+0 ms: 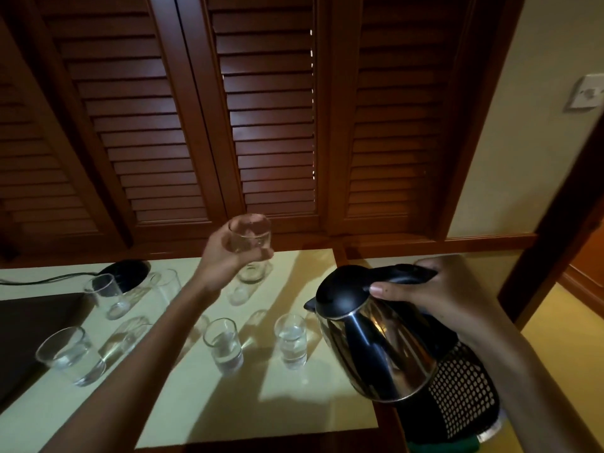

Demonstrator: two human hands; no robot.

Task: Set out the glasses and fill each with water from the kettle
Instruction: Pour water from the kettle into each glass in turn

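Note:
My left hand (225,256) holds a clear glass (251,237) raised above the pale table (228,403), near its far edge. My right hand (434,292) grips the black handle of a steel kettle (376,341), held upright over the table's right edge, spout pointing left. Two glasses with water in them stand at the front middle (224,344) and right of it (292,340). Another glass (70,354) stands at the front left and one (108,299) behind it. More glasses show faintly between them.
The kettle's black base (125,273) with its cord lies at the back left. A dark flat mat (29,328) covers the left side. A black mesh basket (464,400) stands under the kettle at the right. Louvred wooden doors (268,125) rise behind the table.

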